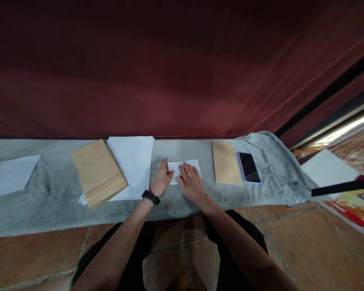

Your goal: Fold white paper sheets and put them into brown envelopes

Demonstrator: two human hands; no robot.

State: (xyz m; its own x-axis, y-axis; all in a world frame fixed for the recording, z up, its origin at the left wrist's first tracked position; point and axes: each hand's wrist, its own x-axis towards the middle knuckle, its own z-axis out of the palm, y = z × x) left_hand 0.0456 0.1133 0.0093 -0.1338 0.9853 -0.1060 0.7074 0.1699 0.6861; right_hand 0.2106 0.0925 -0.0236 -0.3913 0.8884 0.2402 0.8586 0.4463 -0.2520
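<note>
A small folded white sheet of paper (176,166) lies on the grey cloth in front of me. Flat across its right half rests my right hand (191,182), fingers stretched out over the paper. At the paper's left edge is my left hand (161,180), with thumb and forefinger apart and the thumb tip touching the edge. A dark band circles the left wrist. To the right of the paper lies a brown envelope (226,163). Left of my hands, a stack of brown envelopes (97,171) partly covers several larger white sheets (136,159).
A smartphone (249,167) lies beside the single envelope. Another white sheet (10,176) is at the far left of the cloth-covered bench (60,218). A dark red curtain (170,81) hangs behind. Black bars (342,187) and a printed poster (358,206) stand at the right.
</note>
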